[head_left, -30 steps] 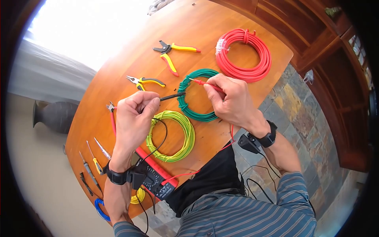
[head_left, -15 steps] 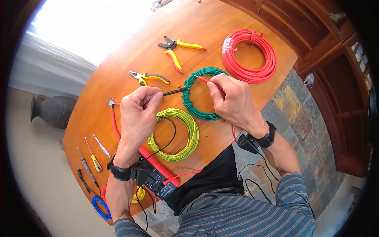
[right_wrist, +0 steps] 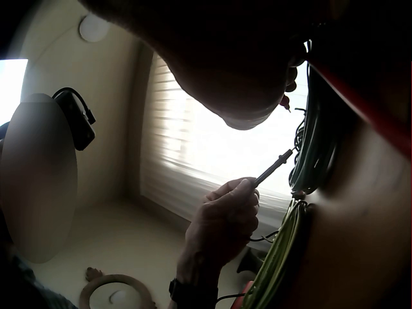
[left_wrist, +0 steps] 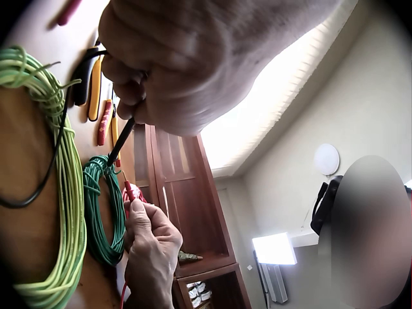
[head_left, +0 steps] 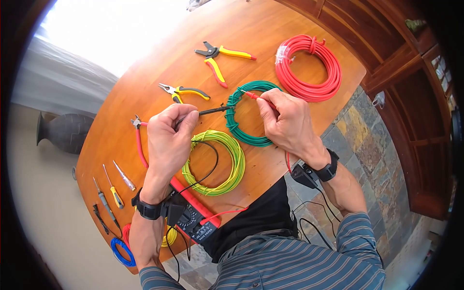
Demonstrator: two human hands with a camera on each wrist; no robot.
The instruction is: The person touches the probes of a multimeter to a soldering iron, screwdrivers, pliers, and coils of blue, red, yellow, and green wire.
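The left hand (head_left: 170,133) pinches a black probe (head_left: 210,111) between thumb and fingers, its tip by the left side of the green wire coil (head_left: 233,126). In the right hand (head_left: 291,122) is a red probe (head_left: 252,95), its tip pointing left over the coil's upper part. Whether either tip touches the wire, I cannot tell. The red and black multimeter (head_left: 194,218) lies at the table's near edge, partly behind the left wrist. The right wrist view shows the black probe (right_wrist: 273,168) held in the left hand (right_wrist: 222,222).
A yellow-green coil (head_left: 238,166) lies below the green one, a thick red coil (head_left: 333,72) at the upper right. Wire strippers (head_left: 211,52), pliers (head_left: 192,91) and red-handled cutters (head_left: 138,140) lie beyond the left hand. Screwdrivers (head_left: 116,197) and a blue coil (head_left: 116,251) are at the left.
In the head view the table and its items have shifted slightly right at the top. Both hands keep their probes and have moved a little right with the view.
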